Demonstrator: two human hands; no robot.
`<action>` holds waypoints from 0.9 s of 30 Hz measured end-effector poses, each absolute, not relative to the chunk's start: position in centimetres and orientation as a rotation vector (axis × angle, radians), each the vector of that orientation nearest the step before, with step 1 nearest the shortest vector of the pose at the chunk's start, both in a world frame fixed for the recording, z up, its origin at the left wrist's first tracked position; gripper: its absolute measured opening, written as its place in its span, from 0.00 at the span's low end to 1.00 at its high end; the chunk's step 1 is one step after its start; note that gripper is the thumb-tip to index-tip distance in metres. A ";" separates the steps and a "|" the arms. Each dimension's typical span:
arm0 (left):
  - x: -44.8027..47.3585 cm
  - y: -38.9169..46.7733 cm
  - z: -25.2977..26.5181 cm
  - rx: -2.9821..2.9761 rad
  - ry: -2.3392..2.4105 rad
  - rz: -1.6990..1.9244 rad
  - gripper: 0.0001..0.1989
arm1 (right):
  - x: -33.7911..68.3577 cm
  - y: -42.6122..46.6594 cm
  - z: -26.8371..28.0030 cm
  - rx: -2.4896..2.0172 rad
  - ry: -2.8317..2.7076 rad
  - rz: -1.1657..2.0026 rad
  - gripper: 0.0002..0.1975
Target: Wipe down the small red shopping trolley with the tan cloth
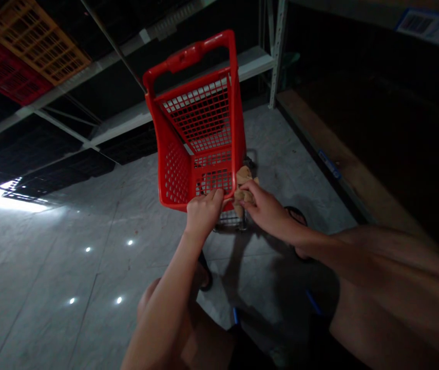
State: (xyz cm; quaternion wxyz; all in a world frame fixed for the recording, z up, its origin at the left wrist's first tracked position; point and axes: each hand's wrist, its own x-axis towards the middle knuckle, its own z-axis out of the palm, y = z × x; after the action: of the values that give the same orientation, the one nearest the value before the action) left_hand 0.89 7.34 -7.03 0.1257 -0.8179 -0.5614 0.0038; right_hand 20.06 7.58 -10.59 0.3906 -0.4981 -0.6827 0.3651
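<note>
A red plastic shopping cart stands before me, its handle at the far end and its grid-walled basket showing nothing inside. My left hand is closed over the near rim of the basket. Against the cart's near right corner, my right hand grips a crumpled tan cloth. Part of the cloth hangs below the fingers along the outside of the corner. The fingertips of the left hand are hidden behind the rim.
Metal shelving runs along the left and back, bearing a yellow crate and a red crate. A wooden ledge lies to the right. Below are the grey concrete floor and my feet in dark sandals.
</note>
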 end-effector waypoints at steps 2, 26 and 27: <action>1.6 7.6 -7.0 -2.381 -1.663 -0.004 0.20 | 20.5 8.7 -9.9 -1.258 -1.695 0.851 0.14; 0.7 7.9 -4.0 -2.658 -1.702 -0.094 0.17 | 17.9 11.0 -12.8 -1.258 -1.114 0.683 0.15; -0.6 7.9 -3.6 -2.656 -1.717 -0.099 0.17 | 18.0 12.2 -13.0 -1.258 -1.097 0.670 0.15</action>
State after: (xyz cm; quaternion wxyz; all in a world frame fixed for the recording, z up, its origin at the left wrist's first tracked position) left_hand -0.56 7.85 -3.63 -0.0110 -0.8393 -0.5426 -0.0314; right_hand 18.00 12.21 -12.96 0.6223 -0.5475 -0.4775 0.2914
